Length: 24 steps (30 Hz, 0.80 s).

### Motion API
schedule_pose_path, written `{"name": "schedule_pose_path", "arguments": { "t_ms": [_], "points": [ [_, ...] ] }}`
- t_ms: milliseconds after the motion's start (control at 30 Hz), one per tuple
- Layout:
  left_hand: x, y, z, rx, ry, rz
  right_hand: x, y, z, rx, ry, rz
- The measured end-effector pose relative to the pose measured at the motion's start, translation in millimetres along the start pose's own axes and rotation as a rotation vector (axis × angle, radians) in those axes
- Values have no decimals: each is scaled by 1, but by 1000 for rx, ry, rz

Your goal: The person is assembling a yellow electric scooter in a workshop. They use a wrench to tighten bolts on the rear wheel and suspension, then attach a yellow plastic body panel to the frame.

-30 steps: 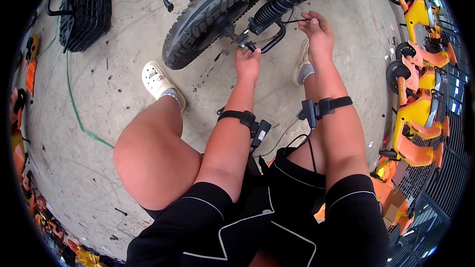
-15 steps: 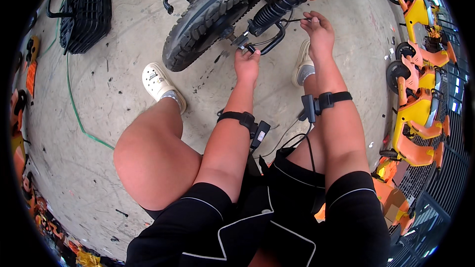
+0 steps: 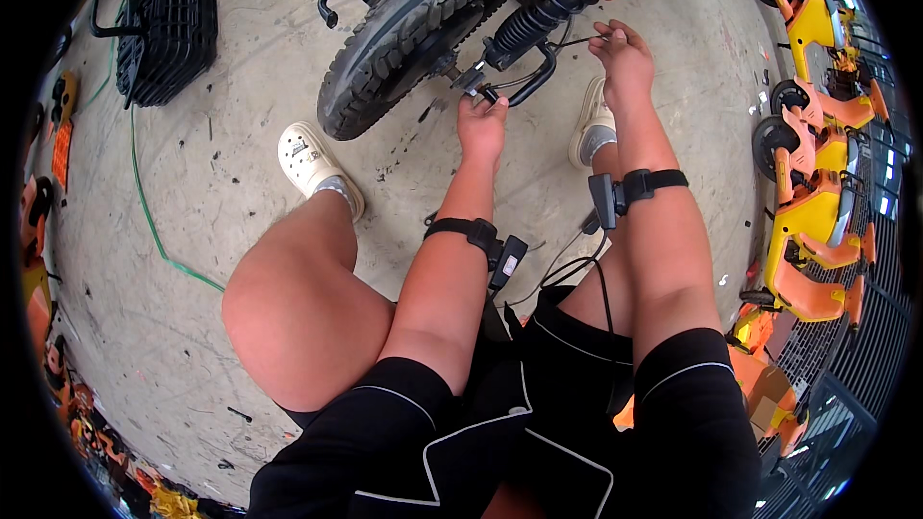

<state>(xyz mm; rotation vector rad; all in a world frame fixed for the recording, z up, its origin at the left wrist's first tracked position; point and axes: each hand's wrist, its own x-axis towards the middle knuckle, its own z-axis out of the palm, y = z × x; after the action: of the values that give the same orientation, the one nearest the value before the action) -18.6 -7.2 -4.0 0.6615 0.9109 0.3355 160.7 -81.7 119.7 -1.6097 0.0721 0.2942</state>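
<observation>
Cable: thin black cable (image 3: 577, 40), upper centre, pinched by the right hand (image 3: 623, 56).
Left hand: left hand (image 3: 481, 125) grips a black footpeg bracket (image 3: 514, 86) beside the rear tyre (image 3: 418, 34).
Nearby: black wire basket (image 3: 168, 34), upper left; its contents cannot be made out.
Right edge: orange-yellow scooters (image 3: 817, 183).
Floor: grey concrete (image 3: 240, 135), green hose (image 3: 144, 211).

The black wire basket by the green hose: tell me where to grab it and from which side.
Take the black wire basket by its looped carry handle, which juts clear of the mesh on the side away from the wheel. Come from that side with a hand closing round the bar: the open loop leaves room for fingers, while the mesh body looks too broad for one hand.
</observation>
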Motion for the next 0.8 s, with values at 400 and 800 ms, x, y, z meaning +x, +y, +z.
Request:
{"name": "schedule_pose_path", "arguments": {
  "t_ms": [400, 800],
  "points": [
    [-1, 4, 0, 37, -33, -4, 14, 2, 5, 61, 35, 41],
    [-3, 6, 1, -3, -25, -5, -99, 44, 29, -882, -302, -767]
  ]
}}
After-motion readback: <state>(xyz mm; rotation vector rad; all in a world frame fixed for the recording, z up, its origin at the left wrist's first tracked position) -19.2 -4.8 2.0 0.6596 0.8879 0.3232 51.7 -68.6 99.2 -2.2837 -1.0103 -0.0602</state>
